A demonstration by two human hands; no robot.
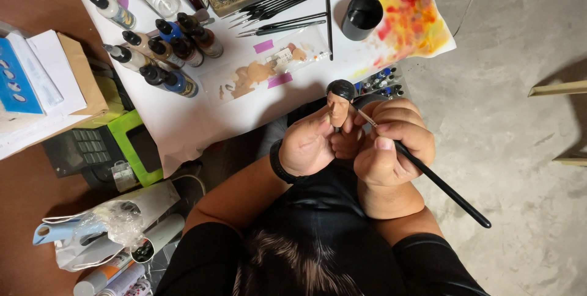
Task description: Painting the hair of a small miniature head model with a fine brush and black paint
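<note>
Painting a small figure head, both hands raised just off the desk's near edge.

Left hand [310, 144] fingers close around the base of the miniature head [338, 103], a smooth flesh-toned sculpt with glossy black hair, its neck-to-crown axis upright in view, crown toward the desk. Right hand [391, 143] pinches a slim black paintbrush [428, 173]; its long axis slants from the tip at the head's side down to the lower right. Behind, on white paper [202, 118], dropper bottles [165, 51] cluster near the left edge, and spare brushes [275, 11] lie toward the far edge.

Single overhead view, close above
</note>
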